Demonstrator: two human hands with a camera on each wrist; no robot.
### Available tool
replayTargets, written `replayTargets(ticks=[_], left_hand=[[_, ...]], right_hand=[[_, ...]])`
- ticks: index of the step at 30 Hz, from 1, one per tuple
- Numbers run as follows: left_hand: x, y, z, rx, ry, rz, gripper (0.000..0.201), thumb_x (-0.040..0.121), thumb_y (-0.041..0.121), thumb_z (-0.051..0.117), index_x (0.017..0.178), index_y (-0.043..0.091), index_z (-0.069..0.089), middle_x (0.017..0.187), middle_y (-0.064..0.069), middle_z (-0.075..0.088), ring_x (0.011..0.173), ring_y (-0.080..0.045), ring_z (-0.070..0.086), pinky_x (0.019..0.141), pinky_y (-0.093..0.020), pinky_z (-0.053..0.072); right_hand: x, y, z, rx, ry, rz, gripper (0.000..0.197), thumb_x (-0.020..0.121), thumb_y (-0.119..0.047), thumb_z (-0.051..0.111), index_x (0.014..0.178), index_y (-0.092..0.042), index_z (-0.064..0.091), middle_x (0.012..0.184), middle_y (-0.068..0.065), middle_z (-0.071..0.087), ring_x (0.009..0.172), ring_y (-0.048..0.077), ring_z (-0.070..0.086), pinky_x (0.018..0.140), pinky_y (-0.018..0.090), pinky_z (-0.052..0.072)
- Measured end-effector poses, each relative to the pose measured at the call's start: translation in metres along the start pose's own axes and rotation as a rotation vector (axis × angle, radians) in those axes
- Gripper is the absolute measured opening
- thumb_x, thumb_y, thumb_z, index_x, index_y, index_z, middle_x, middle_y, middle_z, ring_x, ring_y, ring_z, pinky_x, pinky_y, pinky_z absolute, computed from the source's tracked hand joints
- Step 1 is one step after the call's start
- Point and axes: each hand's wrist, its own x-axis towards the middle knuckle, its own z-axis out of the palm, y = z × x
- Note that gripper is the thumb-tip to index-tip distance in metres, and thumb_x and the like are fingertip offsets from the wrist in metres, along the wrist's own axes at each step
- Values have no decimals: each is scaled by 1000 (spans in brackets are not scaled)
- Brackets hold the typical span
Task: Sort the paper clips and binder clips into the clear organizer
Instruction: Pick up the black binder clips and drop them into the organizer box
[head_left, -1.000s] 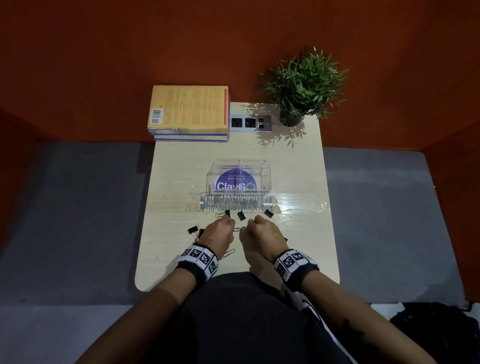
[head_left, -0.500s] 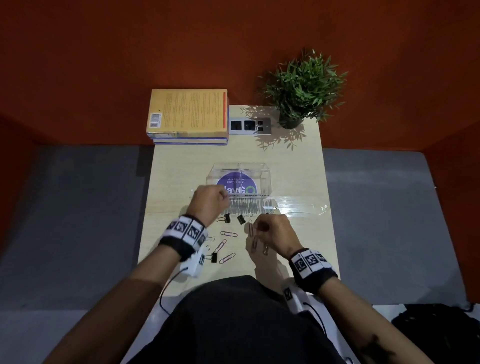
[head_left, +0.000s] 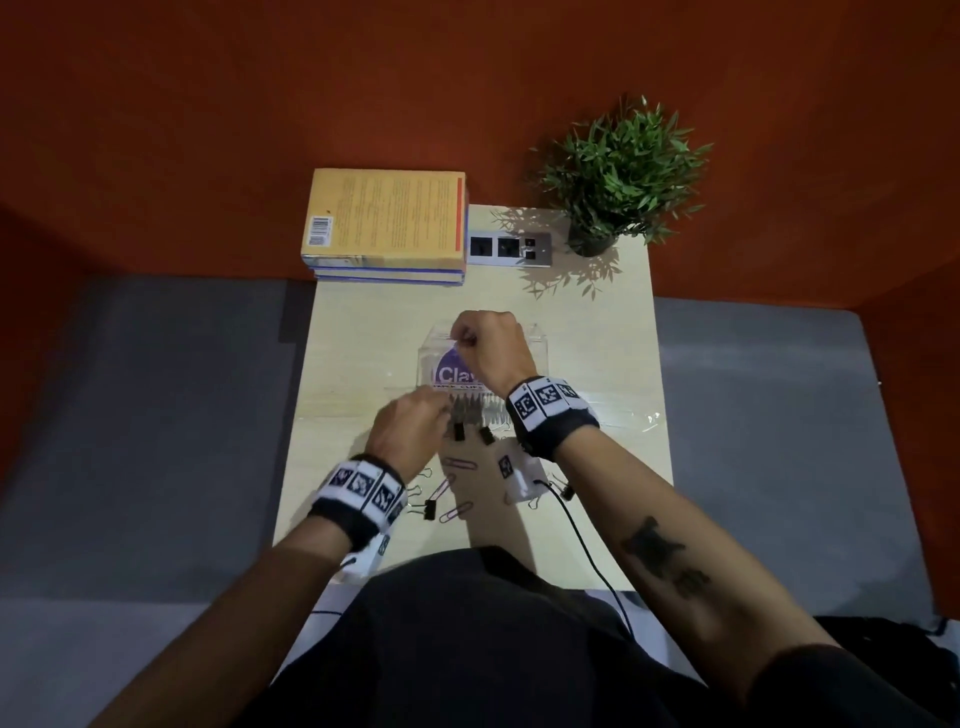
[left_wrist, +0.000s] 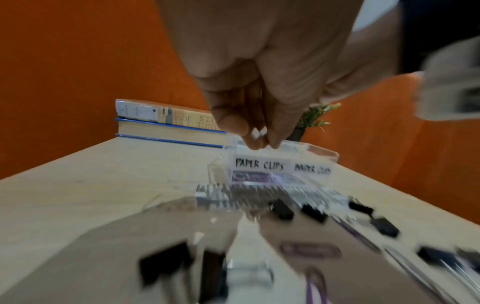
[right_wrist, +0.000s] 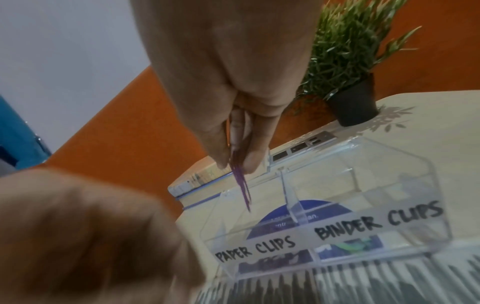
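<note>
The clear organizer (head_left: 535, 347) stands mid-table, with compartments labelled PAPER CLIPS and BINDER CLIPS (right_wrist: 363, 205). My right hand (head_left: 463, 340) hovers over its left side and pinches purple paper clips (right_wrist: 241, 185) that hang above the PAPER CLIPS compartment. My left hand (head_left: 442, 415) is at the organizer's front left, fingers curled to the thumb (left_wrist: 257, 139), and nothing shows between them. Loose purple paper clips (head_left: 460, 463) and black binder clips (head_left: 458, 431) lie on the table in front of the organizer. Some are hidden by my right wrist.
A stack of books (head_left: 384, 218) lies at the back left. A socket panel (head_left: 509, 248) and a potted plant (head_left: 618, 176) stand at the back right. A clear plastic sheet (head_left: 623, 410) lies in front of the organizer. The table is narrow, with grey seating on both sides.
My right hand rose from the table's front and moved forward over the organizer with paper clips pinched in it. My left hand went up to the organizer's front left and stays near there.
</note>
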Motion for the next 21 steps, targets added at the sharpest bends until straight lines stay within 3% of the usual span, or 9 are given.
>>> replayTargets(ticks=[2,4,8,11,14,18,21], left_hand=[[-25,-4,12,3,-85,65,9,90,9,59,87,8,67,93,-9,68,69,-20,61,56,-19,43],[-44,-9,25,50,-165,120,6,86,13,64,88,8,67,95,-9,66,78,-25,61,58,-27,44],[-65,-20,48,227,-292,158,39,68,32,83,94,10,63,90,-7,60,81,-27,55,63,-39,48],[-66,-22,57,373,-302,189,50,64,44,81,95,9,64,88,-8,62,81,-28,55,68,-40,47],[-59,-22,63,399,-273,225,41,70,34,80,98,10,64,90,-8,65,83,-28,56,71,-40,47],[-46,-17,67,332,-236,279,23,71,12,80,89,12,66,81,-7,66,77,-28,57,66,-38,47],[-37,-13,67,293,-215,261,28,72,8,79,94,8,63,86,-11,64,80,-31,58,66,-40,49]], right_hand=[[-2,-2,3,-61,-30,-36,15,77,2,65,84,-9,72,83,12,74,77,31,66,67,37,56],[-12,1,2,-97,-43,-85,12,77,1,64,82,-8,70,80,13,71,73,33,64,62,36,54],[-55,25,-1,-206,-163,-157,13,77,-1,63,82,-12,68,81,10,69,71,30,64,60,35,54],[-97,53,-2,-262,-339,-235,17,80,1,66,93,-8,69,86,13,66,76,30,63,60,30,46],[-126,74,5,-365,-437,-257,25,79,-3,68,103,-5,62,91,15,59,84,33,57,57,38,46],[-131,81,17,-385,-404,-263,38,73,-2,73,108,-4,57,94,15,55,80,33,53,54,39,45],[-124,79,23,-418,-373,-261,38,68,1,75,102,-4,60,88,13,56,77,32,52,58,40,45]])
